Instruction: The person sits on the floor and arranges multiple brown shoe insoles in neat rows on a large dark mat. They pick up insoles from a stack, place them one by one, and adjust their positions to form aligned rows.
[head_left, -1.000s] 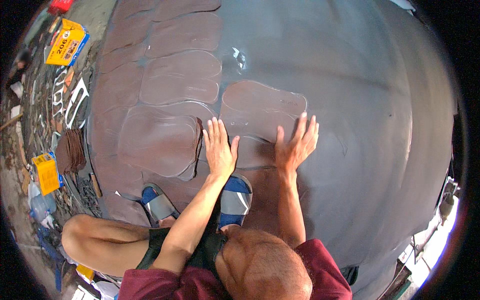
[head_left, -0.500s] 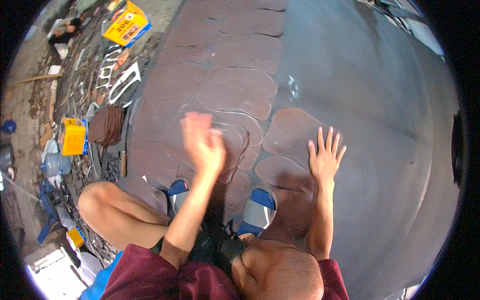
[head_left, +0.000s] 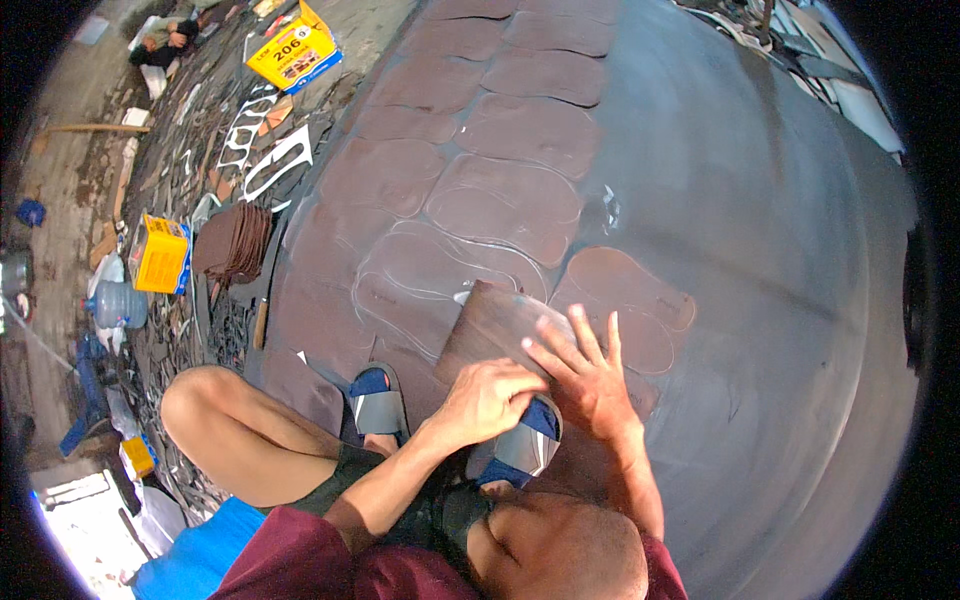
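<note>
My left hand [head_left: 492,402] has its fingers closed on the near edge of a brown flat sheet piece [head_left: 485,330], which is tilted up off the surface in front of my sandal [head_left: 528,440]. Beside it, my right hand [head_left: 596,385] is spread, its fingertips over or against the piece's right side; whether they touch it is unclear. Under both hands lies a large dark sheet [head_left: 740,330]. Rows of sole-shaped brown pieces [head_left: 505,205] cover its middle, with pale curved outlines around some. Two more sole shapes [head_left: 625,290] lie just beyond my right hand.
At the left stand a stack of brown pieces [head_left: 232,243], a yellow box [head_left: 160,255] and a water jug [head_left: 115,305]. Dark scraps and white cut-out frames [head_left: 278,165] litter the ground. Another yellow box [head_left: 295,50] stands farther off, and a person [head_left: 163,45] is at the far left.
My left hand has come down and right, and now grips the brown piece, which is tilted up. My right hand has moved left from the dark sheet to beside it. The view has shifted slightly.
</note>
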